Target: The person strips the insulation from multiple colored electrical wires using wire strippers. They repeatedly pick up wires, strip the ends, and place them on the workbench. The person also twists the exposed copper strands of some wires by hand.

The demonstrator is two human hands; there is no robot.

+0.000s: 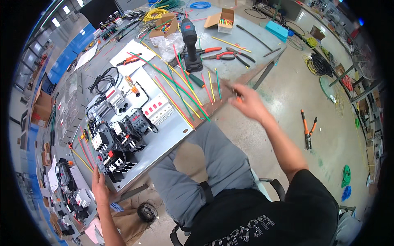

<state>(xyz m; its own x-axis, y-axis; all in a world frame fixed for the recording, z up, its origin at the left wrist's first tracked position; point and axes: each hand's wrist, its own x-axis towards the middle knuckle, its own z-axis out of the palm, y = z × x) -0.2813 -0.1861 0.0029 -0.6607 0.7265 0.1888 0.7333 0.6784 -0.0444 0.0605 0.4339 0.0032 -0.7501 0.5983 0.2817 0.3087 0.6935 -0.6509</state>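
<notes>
A metal mounting plate (164, 141) lies tilted across the table's front edge, over my lap. On it sit contactors (139, 119), a row of white breakers (158, 108) with red switches, and black wiring. My left hand (99, 188) rests at the plate's near left corner, fingers stretched out and holding nothing. Beyond the table's right edge, my right hand (249, 103) is closed on a hand tool (236, 95) with orange on it. Motion blurs the tool, so its kind is unclear. Red, green and yellow wires (180, 88) lie across the plate's far right edge.
A cordless drill (190, 45) stands upright beside red-handled pliers (225, 55) and a green-handled screwdriver (196, 80). Small cardboard boxes (225, 24) sit farther back. An orange-handled cutter (307, 129) lies on the floor at right. More electrical parts (78, 201) lie at left.
</notes>
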